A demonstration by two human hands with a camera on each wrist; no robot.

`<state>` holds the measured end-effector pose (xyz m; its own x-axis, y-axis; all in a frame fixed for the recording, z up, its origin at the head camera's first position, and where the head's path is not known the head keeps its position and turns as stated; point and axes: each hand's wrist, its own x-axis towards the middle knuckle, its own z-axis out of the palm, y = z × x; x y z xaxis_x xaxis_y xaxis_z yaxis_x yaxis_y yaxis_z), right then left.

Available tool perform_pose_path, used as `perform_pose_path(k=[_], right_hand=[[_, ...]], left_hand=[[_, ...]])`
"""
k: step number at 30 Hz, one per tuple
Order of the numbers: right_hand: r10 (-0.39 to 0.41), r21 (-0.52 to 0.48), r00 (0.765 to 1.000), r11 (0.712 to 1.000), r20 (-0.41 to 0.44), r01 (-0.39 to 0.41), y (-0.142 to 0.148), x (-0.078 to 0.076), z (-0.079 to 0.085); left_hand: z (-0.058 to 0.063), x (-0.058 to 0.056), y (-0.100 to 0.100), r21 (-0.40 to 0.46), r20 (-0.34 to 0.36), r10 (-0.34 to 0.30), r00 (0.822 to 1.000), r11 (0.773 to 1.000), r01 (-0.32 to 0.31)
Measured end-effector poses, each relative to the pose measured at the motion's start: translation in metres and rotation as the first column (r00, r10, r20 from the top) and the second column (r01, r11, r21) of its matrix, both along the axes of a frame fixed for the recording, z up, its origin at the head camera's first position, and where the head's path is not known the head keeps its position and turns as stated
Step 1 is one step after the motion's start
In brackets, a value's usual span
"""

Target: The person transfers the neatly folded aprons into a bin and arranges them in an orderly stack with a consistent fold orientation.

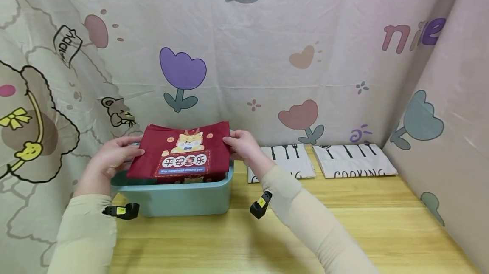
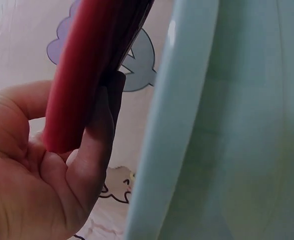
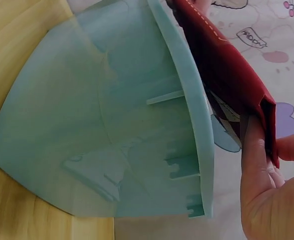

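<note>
A folded dark-red apron point(image 1: 149, 157) with a cartoon animal and lettering on its front is held over a light teal plastic bin point(image 1: 179, 201). My left hand point(image 1: 116, 155) grips its left edge, the thumb on one side and fingers on the other, as the left wrist view also shows. Its right edge is pinched by my right hand point(image 1: 243, 146); in the right wrist view the thumb and fingers point(image 3: 256, 155) are on opposite sides of the folded fabric. Below it, more red printed fabric point(image 1: 204, 179) shows inside the bin.
Two folded white cloths with black cutlery prints, a nearer one point(image 1: 284, 163) and one farther right point(image 1: 353, 161), lie to the bin's right on the wooden table point(image 1: 305, 218). Printed curtains point(image 1: 244, 53) stand behind and at both sides.
</note>
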<state>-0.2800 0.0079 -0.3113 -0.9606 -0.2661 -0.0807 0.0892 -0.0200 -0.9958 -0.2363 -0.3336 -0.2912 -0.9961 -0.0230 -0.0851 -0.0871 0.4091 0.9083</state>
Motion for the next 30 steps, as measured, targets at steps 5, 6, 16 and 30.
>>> perform_pose_path(k=[5, 6, 16, 30], right_hand=[[-0.002, 0.075, 1.0, 0.997, -0.013, 0.003, -0.007, -0.002, 0.001], [-0.002, 0.084, 1.0, 0.996, -0.015, 0.003, -0.008, -0.002, 0.001], [-0.016, 0.152, 0.999, 0.988, -0.032, 0.02, -0.017, -0.01, -0.002], [0.032, 0.512, 0.98, 0.856, -0.196, 0.074, -0.016, -0.008, 0.005]], left_hand=[[-0.002, -0.004, -0.007, -0.035, 0.035, 0.039, 0.999, 0.999, -0.037], [-0.002, -0.005, -0.008, -0.04, 0.042, 0.046, 0.998, 0.998, -0.044], [0.004, -0.007, -0.008, -0.133, 0.074, 0.056, 0.996, 0.99, -0.046], [0.003, -0.01, -0.012, -0.212, 0.113, 0.03, 0.993, 0.977, -0.005]])
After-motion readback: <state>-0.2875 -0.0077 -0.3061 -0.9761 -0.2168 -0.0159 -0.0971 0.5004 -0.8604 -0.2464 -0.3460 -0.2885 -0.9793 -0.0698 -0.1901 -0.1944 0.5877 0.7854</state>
